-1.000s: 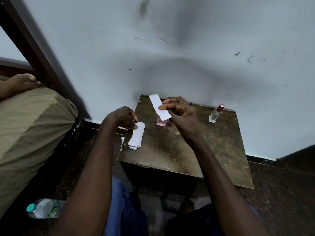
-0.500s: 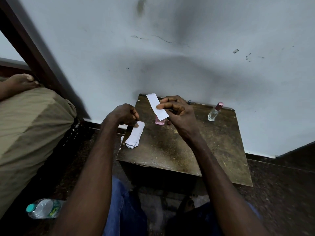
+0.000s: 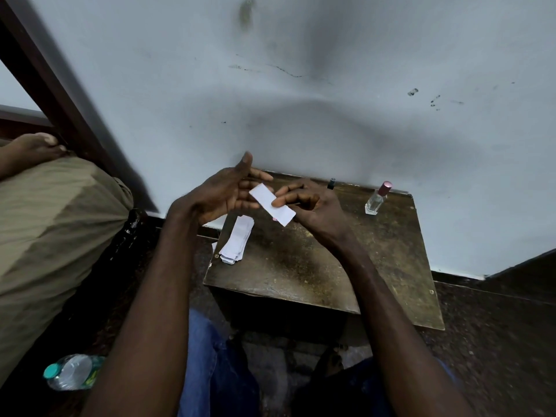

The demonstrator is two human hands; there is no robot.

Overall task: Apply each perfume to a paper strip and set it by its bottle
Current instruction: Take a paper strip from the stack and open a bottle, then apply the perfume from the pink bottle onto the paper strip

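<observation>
Item one, right hand (image 3: 310,204): I am pinching a single paper strip (image 3: 272,205) by its near half, one finger lying across the top face and the rest curled beneath, so the far half is staying untouched for the scent. The strip is hanging in the air above the back of the table (image 3: 301,266), slanting up and away to my left. Item two, left hand (image 3: 227,191): I am holding it open, palm turned inward, fingers straight and spread, thumb pointing up, with nothing in it. Its fingertips are lying behind the strip's far end, and I cannot tell whether they are touching it; I judge it is waiting to steady the paper or to reach for a bottle. Item three, stack of spare strips (image 3: 237,239): it is lying at the table's left edge, under my left wrist and within easy reach for the next sample. Item four, clear bottle with a pink cap (image 3: 377,199): it is standing upright at the back right by the wall (image 3: 331,100), well apart from both hands, with no strip beside it, so I judge its turn is not yet done. Item five, a small dark-capped thing (image 3: 331,183) is standing against the wall between my right hand and that bottle, too small to name. Item six, a speck of pink (image 3: 274,219) is showing under the strip's lower edge, mostly hidden. Off the table: a plastic water bottle (image 3: 72,371) is lying on the floor at my left.
</observation>
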